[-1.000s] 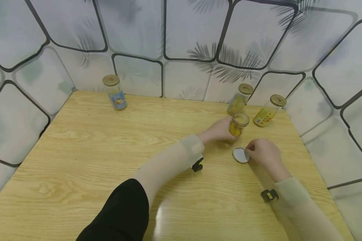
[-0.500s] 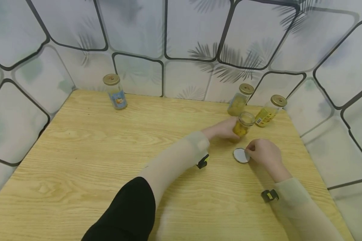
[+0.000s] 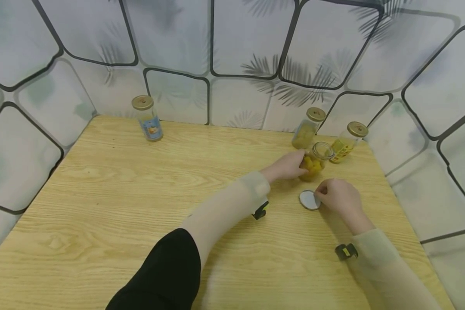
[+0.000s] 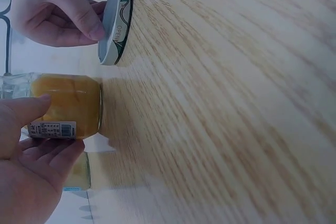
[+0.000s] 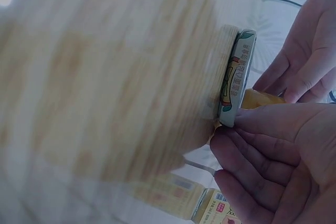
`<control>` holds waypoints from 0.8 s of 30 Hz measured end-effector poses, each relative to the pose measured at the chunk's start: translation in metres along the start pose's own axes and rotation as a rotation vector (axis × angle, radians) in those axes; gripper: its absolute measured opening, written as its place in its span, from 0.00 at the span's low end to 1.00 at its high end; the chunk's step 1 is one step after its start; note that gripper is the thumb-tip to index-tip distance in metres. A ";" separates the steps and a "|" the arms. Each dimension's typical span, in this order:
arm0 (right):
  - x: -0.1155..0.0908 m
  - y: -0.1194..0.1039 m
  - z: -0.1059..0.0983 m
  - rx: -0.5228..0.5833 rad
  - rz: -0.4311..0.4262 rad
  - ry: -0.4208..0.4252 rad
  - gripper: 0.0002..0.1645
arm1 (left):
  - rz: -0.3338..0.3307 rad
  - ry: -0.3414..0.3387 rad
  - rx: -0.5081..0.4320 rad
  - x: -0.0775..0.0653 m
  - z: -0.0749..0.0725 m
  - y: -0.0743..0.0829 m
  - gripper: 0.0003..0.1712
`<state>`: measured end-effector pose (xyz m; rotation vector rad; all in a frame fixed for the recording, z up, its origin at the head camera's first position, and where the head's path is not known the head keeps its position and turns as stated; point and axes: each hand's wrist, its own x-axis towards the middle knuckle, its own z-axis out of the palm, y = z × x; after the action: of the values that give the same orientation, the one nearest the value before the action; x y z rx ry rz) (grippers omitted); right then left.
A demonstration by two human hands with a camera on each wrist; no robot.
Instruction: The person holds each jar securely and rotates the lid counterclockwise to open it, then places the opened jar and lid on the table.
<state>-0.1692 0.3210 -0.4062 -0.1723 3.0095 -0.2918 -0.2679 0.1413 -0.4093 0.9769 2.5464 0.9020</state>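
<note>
A left hand (image 3: 288, 167) holds an uncapped jar (image 3: 317, 162) while the right hand (image 3: 340, 196) pinches a lid (image 3: 309, 200).
Toward the table's (image 3: 139, 202) far right, the left grip curls round the glass, yellow contents (image 4: 68, 98) showing inside; the jar looks roughly upright, though I can't tell whether its base touches down. The right grip is narrow, on the rim of the lid, whose pale inside faces up. A pale-labelled jar (image 3: 305, 132) and a yellow-labelled jar (image 3: 345, 147) stand just behind; a blue-labelled jar (image 3: 151, 125) sits well apart, far left.
</note>
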 end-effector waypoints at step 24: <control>-0.001 -0.002 -0.002 -0.005 -0.008 0.004 0.09 | -0.076 0.030 0.009 0.000 0.001 0.007 0.35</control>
<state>-0.1683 0.3197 -0.4041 -0.1849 3.0143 -0.2861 -0.2639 0.1457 -0.4061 0.8696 2.5961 0.8911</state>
